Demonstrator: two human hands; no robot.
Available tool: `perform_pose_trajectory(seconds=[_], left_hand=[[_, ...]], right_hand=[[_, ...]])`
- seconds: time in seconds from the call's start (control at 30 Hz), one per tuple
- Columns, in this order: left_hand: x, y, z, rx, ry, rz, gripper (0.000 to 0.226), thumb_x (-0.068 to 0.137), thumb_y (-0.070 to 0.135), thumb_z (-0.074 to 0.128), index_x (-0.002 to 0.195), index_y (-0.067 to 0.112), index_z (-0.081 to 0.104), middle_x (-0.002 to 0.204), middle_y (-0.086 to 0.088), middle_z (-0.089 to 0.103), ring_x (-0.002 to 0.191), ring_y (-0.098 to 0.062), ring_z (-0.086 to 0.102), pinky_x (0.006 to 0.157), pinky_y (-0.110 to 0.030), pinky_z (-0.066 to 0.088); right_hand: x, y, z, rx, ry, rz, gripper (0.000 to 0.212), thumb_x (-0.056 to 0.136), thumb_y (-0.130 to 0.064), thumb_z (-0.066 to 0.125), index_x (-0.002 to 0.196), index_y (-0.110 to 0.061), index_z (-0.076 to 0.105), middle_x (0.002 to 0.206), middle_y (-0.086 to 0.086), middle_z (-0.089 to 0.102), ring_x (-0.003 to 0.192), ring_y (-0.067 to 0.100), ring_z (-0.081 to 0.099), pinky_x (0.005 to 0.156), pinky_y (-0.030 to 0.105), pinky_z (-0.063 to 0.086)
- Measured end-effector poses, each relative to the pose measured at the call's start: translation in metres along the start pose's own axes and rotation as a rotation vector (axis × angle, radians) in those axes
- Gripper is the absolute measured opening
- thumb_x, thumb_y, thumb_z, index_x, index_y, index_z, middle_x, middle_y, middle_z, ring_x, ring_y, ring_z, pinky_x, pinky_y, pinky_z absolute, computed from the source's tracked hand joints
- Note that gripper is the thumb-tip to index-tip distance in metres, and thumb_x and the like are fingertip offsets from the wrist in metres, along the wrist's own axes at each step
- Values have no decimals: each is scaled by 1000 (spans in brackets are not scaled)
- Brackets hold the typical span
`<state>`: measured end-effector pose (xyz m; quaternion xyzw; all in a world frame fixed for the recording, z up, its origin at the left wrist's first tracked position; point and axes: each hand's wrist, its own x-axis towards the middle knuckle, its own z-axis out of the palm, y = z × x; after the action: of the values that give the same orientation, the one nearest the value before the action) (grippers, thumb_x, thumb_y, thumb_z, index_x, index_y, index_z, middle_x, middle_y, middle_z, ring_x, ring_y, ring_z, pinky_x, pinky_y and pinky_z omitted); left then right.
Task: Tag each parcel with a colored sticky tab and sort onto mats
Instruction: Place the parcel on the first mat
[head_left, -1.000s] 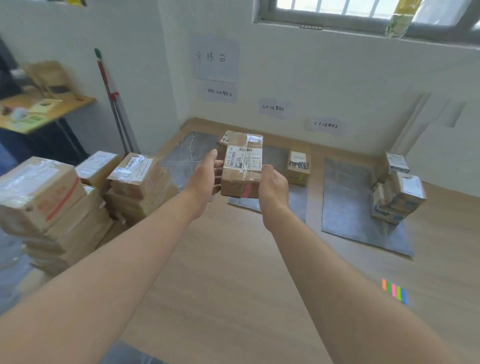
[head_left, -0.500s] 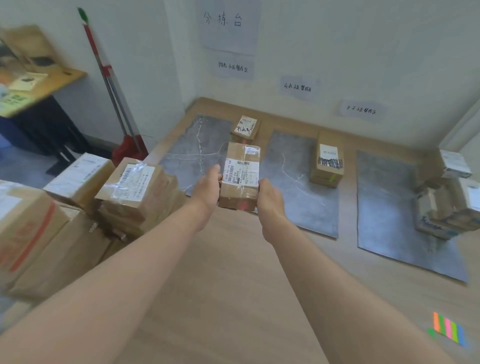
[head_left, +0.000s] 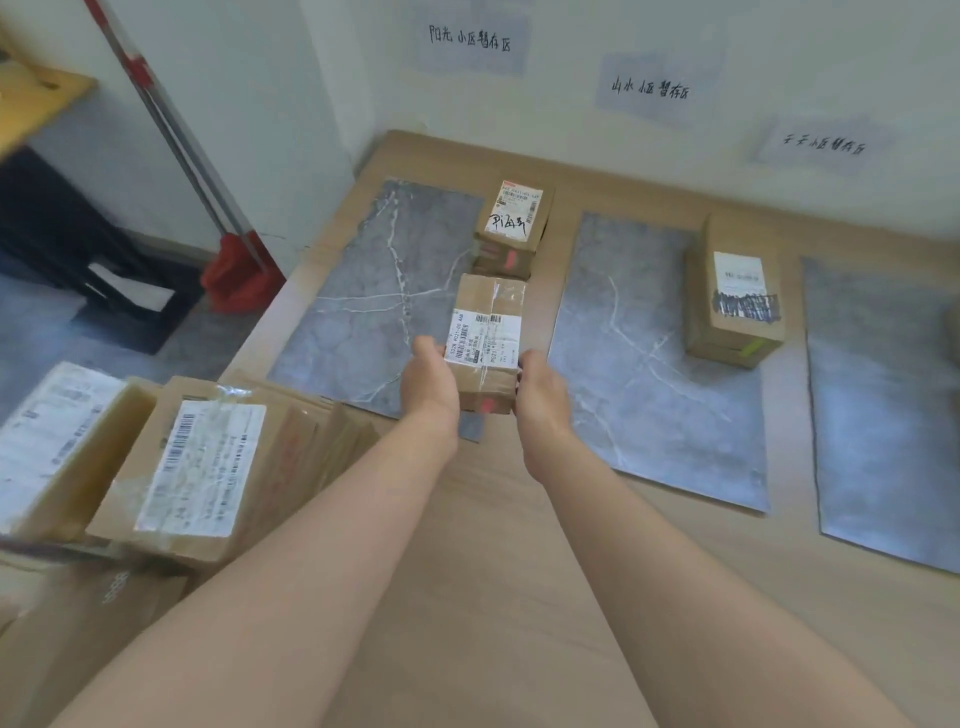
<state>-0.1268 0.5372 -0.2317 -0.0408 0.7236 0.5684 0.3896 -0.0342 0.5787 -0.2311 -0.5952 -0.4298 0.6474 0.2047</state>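
I hold a small brown cardboard parcel (head_left: 485, 338) between both hands, over the near right corner of the left grey mat (head_left: 374, 291). A white shipping label is on its top and a red tab on its near face. My left hand (head_left: 428, 376) grips its left side and my right hand (head_left: 540, 387) grips its right side. Behind it, another parcel (head_left: 511, 228) with a red tab stands on the same mat. A taller parcel (head_left: 735, 293) with a yellow-green tab stands on the middle mat (head_left: 649, 374).
A third grey mat (head_left: 883, 405) lies at the right. A pile of untagged parcels (head_left: 192, 467) fills the near left of the wooden table. Paper signs hang on the wall behind the mats. A red broom (head_left: 234, 265) leans in the corner.
My hands have carried the parcel forward and lower toward the left mat. My head has tilted down and moved closer, so the sticky tabs at the right have left the view.
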Motion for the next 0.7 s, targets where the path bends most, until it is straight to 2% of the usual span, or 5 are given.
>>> perform_pose_trajectory(seconds=[0.23,0.37,0.43,0.6,0.7], left_hand=[[44,-9,27,-103,139,-27,41,96,39,32,73,26,64,82,2,70,79,-22,63,65,-30,48],[66,-12,32,-133,112,-27,40,99,32,35,72,23,64,64,8,67,58,-12,57,39,-13,39],[74,-17,33,-125,97,-18,38,99,32,36,72,23,62,56,14,65,60,-10,55,41,-13,39],[88,-29,30,-226,69,-37,34,102,40,36,120,27,62,103,9,72,87,-5,64,69,-22,44],[88,-28,31,-212,48,-25,29,104,41,33,109,31,60,90,14,65,73,5,63,63,-16,41]], right_hand=[[47,8,16,46,-8,16,37,103,-25,37,76,-21,62,64,-9,63,40,-4,51,40,10,36],[63,17,32,113,-3,43,37,91,-39,40,76,-24,70,86,-5,76,85,19,68,77,32,52],[77,27,36,127,-6,48,41,81,-46,39,78,-21,72,93,-1,77,99,28,69,94,47,55],[90,42,39,159,-16,19,43,81,-43,38,86,-22,75,98,0,78,103,26,70,101,46,52],[91,43,38,201,18,42,39,84,-40,41,88,-21,75,96,-1,77,107,26,68,102,43,52]])
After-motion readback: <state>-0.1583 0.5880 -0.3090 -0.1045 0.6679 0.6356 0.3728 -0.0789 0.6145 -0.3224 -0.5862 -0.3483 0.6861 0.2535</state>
